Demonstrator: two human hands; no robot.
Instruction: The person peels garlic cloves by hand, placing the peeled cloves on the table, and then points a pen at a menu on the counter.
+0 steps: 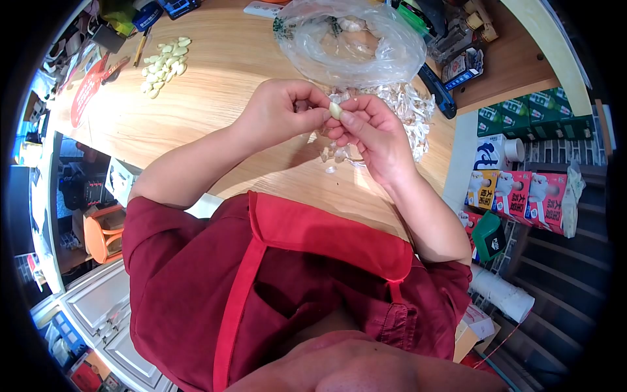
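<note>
Over the table (pixel 222 65), left hand (pixel 282 112) and right hand (pixel 377 136) pinched a garlic clove (pixel 335 110); a weak pinch might drop it among peels (pixel 418 117).

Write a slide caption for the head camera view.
Left hand and right hand pinch a pale oval garlic clove over a light wooden table, near papery whitish skins.

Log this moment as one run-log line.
left hand: pinching garlic clove | right hand: pinching same clove | loose cloves: piled left | skins: scattered near right hand
</note>
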